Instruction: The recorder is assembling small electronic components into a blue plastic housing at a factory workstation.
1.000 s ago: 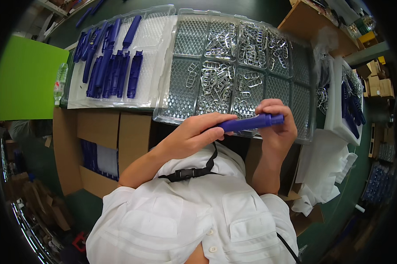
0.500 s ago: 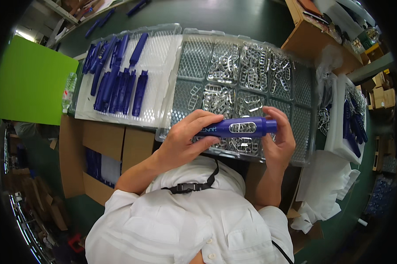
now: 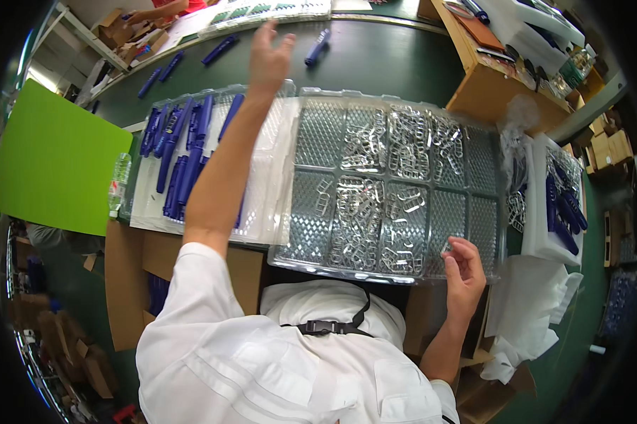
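My left hand (image 3: 270,60) is stretched far over the workbench, fingers apart and holding nothing. Just right of it a blue tube-shaped handle (image 3: 317,48) lies on the bench. Near the front right of a clear compartment tray (image 3: 311,148), my right hand (image 3: 465,272) has its thumb and fingers pinched around a small shiny piece (image 3: 445,247), too small to name exactly. Chrome oval frames (image 3: 358,215) lie heaped in several compartments. Under my left forearm, more blue handles (image 3: 180,177) rest on a white-lined tray (image 3: 269,148), partly hidden by the arm.
Other blue handles (image 3: 219,50) lie on the bench at the far left. A person's arm in a red sleeve (image 3: 166,10) shows beyond. On the right, a white foam box (image 3: 544,233) holds blue parts. Cardboard box (image 3: 127,283) and green board (image 3: 57,155) stand left.
The blue handle, held between both hands before, now lies on the far bench. My left hand has moved far forward and opened; my right hand has drawn down to the tray's front right.
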The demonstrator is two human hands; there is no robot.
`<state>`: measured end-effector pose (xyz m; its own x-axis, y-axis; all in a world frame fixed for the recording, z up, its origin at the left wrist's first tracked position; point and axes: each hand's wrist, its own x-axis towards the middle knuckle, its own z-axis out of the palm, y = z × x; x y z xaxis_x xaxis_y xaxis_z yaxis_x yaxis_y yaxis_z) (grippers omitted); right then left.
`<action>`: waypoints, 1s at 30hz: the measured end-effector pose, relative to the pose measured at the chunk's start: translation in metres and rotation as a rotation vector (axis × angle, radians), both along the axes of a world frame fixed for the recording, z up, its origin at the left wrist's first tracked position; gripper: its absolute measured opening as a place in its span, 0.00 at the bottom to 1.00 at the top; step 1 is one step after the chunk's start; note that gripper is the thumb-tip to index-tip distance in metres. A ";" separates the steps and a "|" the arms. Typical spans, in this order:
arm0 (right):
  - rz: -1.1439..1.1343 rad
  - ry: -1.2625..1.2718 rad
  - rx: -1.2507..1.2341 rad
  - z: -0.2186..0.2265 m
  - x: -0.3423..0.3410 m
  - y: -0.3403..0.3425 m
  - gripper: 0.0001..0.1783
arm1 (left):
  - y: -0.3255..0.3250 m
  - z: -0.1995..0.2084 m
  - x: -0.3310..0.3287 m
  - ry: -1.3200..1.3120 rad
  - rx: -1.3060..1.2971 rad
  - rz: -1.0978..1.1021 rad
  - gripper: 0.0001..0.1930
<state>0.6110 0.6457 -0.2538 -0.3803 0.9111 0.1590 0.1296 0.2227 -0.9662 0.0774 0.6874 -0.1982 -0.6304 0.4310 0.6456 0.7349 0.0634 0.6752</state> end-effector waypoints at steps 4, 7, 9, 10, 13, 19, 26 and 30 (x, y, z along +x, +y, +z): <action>0.075 -0.250 0.125 0.022 -0.021 0.021 0.13 | -0.154 0.038 0.070 -0.117 0.182 -0.165 0.25; 0.178 -0.351 0.286 0.039 -0.060 0.044 0.13 | -0.284 0.017 0.107 -0.059 0.221 -0.025 0.22; 0.283 -0.390 0.464 0.040 -0.096 0.066 0.10 | -0.367 -0.024 0.120 -0.092 0.216 0.167 0.20; 0.331 -0.388 0.470 0.037 -0.119 0.078 0.10 | -0.408 -0.046 0.129 -0.188 0.190 0.267 0.19; 0.398 -0.689 0.636 0.024 -0.173 0.088 0.12 | -0.509 -0.118 0.153 -0.443 0.200 0.591 0.17; 0.436 -0.927 0.767 -0.024 -0.203 0.114 0.16 | -0.675 -0.244 0.197 -0.604 -0.183 0.999 0.16; 0.390 -0.923 0.919 -0.053 -0.218 0.133 0.16 | -0.683 -0.248 0.210 -0.545 -0.956 0.911 0.16; 0.272 -0.828 0.712 -0.029 -0.212 0.112 0.16 | -0.666 -0.207 0.205 -0.849 -1.108 0.568 0.17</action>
<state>0.3988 0.7581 -0.2829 -0.7824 0.5843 0.2157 0.5353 0.8078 -0.2467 0.2821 0.0212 -0.4049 -0.8845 0.0195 -0.4662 -0.1353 0.9455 0.2961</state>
